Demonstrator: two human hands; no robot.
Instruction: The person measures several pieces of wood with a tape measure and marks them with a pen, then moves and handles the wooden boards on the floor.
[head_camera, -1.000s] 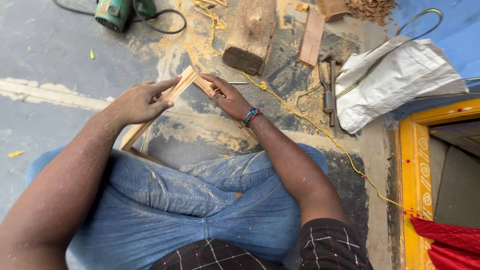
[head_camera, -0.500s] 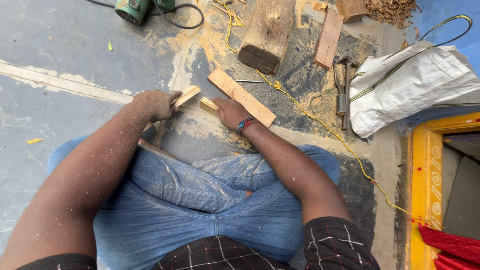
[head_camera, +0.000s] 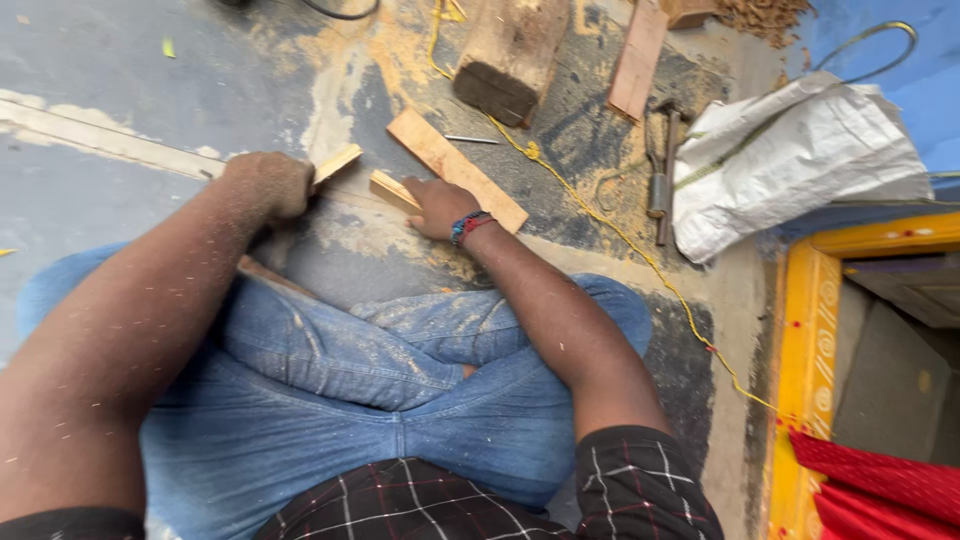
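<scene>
Wooden strips (head_camera: 337, 163) stay parted as before; left hand (head_camera: 268, 183) still clamps one, right hand (head_camera: 437, 205) grips the other (head_camera: 392, 187).

Blue jeans (head_camera: 330, 400), white sack (head_camera: 790, 160), yellow cord (head_camera: 600, 215).

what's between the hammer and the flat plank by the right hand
In the head view, a yellow cord crosses the sawdusty floor between the hammer and the plank; nothing else lies there.
</scene>
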